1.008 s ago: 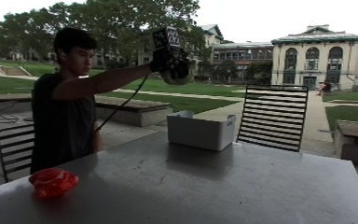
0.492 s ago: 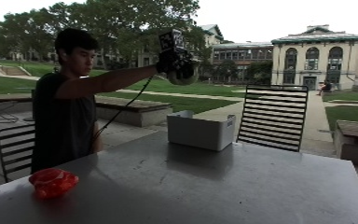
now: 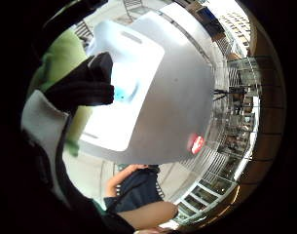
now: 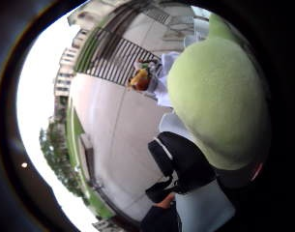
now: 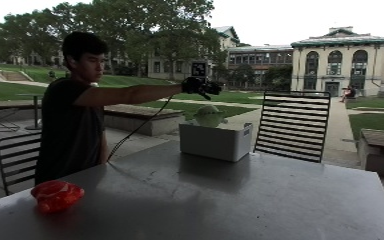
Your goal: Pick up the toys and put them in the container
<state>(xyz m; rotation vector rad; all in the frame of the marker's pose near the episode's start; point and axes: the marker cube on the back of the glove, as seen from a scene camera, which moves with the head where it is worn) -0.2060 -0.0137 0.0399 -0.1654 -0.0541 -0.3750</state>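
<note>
In the outside view my gloved right hand [image 5: 202, 86] is stretched out above the white container [image 5: 215, 144] at the table's far side, fingers hanging relaxed with nothing in them. A pale green plush toy [image 5: 208, 116] shows just under the hand, at the container's open top. That green toy [image 4: 219, 96] fills much of the thumb side palm view, beside a gloved finger [image 4: 181, 159]. The little finger side palm view looks down into the container [image 3: 138, 41], where something blue [image 3: 122, 93] lies. A red toy [image 5: 57, 195] lies on the table's near left corner.
The grey table [image 5: 258, 200] runs wide between the red toy and the container. A black slatted chair [image 5: 292, 125] stands behind the container, and another chair [image 5: 15, 155] behind the person.
The hand held the green toy high above the container. It has come down a little and let go, and the toy now sits at the container's top.
</note>
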